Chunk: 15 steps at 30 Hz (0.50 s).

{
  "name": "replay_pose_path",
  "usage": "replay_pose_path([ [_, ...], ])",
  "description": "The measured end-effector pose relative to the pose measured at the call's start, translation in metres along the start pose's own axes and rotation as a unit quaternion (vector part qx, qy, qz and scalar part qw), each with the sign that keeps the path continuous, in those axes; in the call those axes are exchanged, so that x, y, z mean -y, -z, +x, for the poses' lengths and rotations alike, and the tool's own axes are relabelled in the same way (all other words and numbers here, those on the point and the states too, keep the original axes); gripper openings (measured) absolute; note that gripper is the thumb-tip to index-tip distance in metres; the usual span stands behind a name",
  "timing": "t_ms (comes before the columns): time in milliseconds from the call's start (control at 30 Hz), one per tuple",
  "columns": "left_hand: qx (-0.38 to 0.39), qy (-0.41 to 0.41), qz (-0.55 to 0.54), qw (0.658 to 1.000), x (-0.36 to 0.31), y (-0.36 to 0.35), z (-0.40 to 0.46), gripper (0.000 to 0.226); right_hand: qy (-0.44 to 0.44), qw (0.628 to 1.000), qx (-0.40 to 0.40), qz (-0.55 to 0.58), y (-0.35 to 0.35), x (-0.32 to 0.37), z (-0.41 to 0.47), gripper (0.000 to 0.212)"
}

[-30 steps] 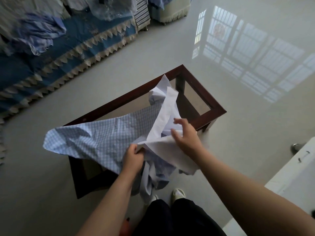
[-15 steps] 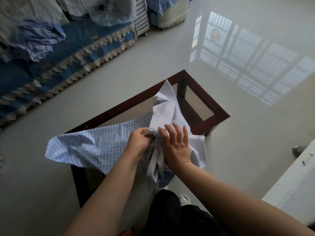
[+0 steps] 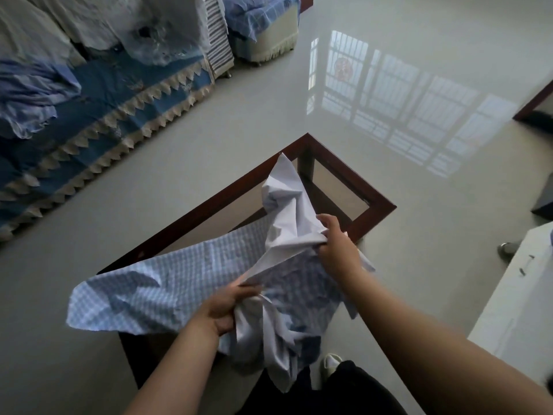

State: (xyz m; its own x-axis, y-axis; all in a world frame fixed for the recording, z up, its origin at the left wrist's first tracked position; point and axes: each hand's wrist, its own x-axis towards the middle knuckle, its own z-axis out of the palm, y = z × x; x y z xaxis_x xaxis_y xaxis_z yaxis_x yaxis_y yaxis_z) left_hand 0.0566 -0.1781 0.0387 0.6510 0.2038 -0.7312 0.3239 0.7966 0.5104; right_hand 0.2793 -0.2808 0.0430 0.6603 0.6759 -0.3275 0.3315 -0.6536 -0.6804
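Note:
A crumpled blue-and-white checked cloth (image 3: 143, 292) with a plain white side (image 3: 287, 205) lies spread over a glass-topped table with a dark red wooden frame (image 3: 380, 202). My left hand (image 3: 227, 307) grips a bunched fold of the cloth near the table's front edge. My right hand (image 3: 338, 244) pinches the white part further right and holds it up, so the fabric is stretched between the two hands. One end of the cloth hangs down off the front of the table towards my legs.
A sofa with a blue cover and a fringed edge (image 3: 119, 115) carries piled cloths at the left. A fringed stool (image 3: 266, 28) stands at the back. A white cabinet (image 3: 514, 301) is at the right. Glossy floor (image 3: 389, 85) surrounds the table.
My hands were close together on the bunched cloth; now they have drawn apart, the right moving right and up, the left moving down and back, pulling the fabric taut.

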Motion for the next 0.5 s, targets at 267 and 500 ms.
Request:
replay_pose_path([
  [267,0.093,-0.035,0.127,0.987,-0.031,0.008,-0.015,0.094,0.028,0.966,0.202,-0.162,0.0,0.022,0.026,0.013],
  [500,-0.111,-0.127,0.244,0.955,-0.062,-0.003,0.007,0.005,0.069,0.93,0.284,-0.222,0.004,0.038,0.023,0.018],
])
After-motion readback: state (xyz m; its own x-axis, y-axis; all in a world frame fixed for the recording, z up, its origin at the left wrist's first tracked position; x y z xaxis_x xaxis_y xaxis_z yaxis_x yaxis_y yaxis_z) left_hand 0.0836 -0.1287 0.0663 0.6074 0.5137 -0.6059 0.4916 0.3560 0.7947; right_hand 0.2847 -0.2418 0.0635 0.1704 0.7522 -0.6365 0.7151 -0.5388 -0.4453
